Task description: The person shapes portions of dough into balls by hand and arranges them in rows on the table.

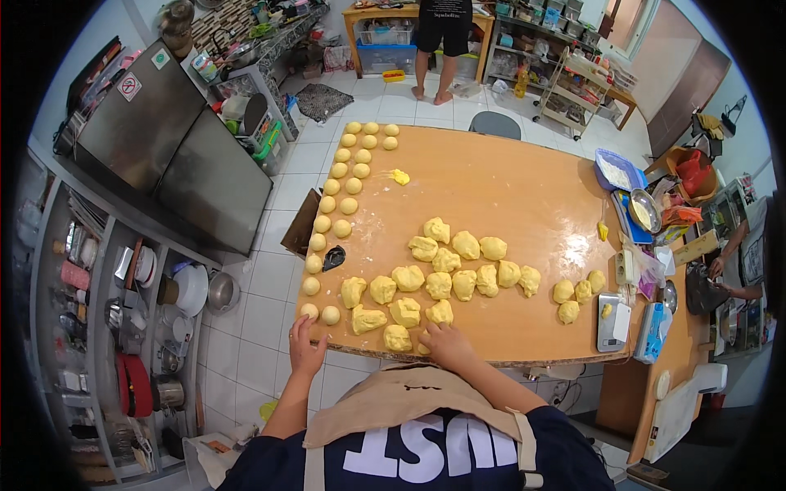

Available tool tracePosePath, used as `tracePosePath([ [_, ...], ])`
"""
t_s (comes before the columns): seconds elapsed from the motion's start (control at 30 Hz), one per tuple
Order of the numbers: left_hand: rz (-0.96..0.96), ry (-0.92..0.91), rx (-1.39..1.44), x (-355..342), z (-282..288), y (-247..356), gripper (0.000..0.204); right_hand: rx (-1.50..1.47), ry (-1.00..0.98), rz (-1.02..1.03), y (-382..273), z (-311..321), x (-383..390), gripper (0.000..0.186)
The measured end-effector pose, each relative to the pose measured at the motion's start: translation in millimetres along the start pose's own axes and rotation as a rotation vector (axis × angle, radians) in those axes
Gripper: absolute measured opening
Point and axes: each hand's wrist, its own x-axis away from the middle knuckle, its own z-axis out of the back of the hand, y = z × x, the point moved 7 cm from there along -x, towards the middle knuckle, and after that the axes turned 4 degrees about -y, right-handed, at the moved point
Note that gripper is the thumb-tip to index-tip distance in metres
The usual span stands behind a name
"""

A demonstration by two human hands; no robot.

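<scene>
My left hand (pixel 306 350) is at the near left corner of the wooden table (pixel 491 204), fingers apart and stretched toward a smooth round dough ball (pixel 309 311). Whether the fingertips touch it, I cannot tell. A second dough ball (pixel 330 315) sits just right of it. Close to the near edge, my right hand (pixel 450 345) curls over a yellow dough piece (pixel 424 347), mostly hidden under the fingers. Around that hand lie several rough dough lumps (pixel 404 312). More smooth balls (pixel 329 204) run up the left edge in rows.
At the right stand a kitchen scale (pixel 612 322), small dough pieces (pixel 568 312), a blue wipes pack (pixel 652 333) and a flour basket (pixel 616 170). A dark scrap (pixel 333 259) lies near the balls. One person (pixel 444 41) stands at the back; another person's hands (pixel 720 278) show far right.
</scene>
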Motion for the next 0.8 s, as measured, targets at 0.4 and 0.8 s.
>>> tracePosePath([
  [0.4, 0.027, -0.080, 0.111, 48, -19, -32, 0.040, -0.805, 0.854, -0.382, 88, 79, 138, 0.051],
  [0.8, 0.115, -0.353, 0.167, 46, -36, -16, 0.032, -0.312, 1.039, -0.529, 164, 101, 148, 0.044],
])
